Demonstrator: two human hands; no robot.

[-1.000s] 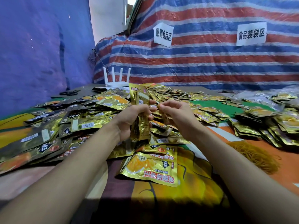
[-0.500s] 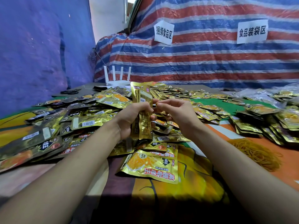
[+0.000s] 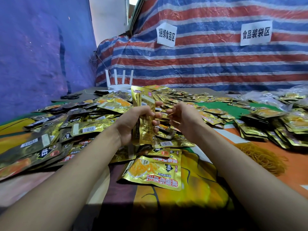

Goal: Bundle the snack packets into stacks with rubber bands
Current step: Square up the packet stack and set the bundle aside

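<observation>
My left hand (image 3: 133, 124) grips an upright stack of gold snack packets (image 3: 144, 104) above the table's middle, fingers wrapped around its waist. Just to its right, my right hand (image 3: 185, 117) pinches a thin tan rubber band (image 3: 170, 114) stretched between its fingers, close to the stack's right edge. Loose gold packets (image 3: 93, 117) cover the table to the left and behind. One packet (image 3: 153, 170) lies face up in front of my hands. A heap of tan rubber bands (image 3: 263, 157) sits at the right.
Piles of gold packets (image 3: 273, 124) lie at the right. A white router (image 3: 119, 80) with antennas stands at the back, black scissors (image 3: 70, 97) left of it. A striped tarp (image 3: 208, 64) with two paper signs hangs behind. The orange cloth (image 3: 191, 189) shows near me.
My right hand has drawn slightly right, away from the stack, and the rubber band now shows stretched between its fingers. The left hand keeps holding the stack upright.
</observation>
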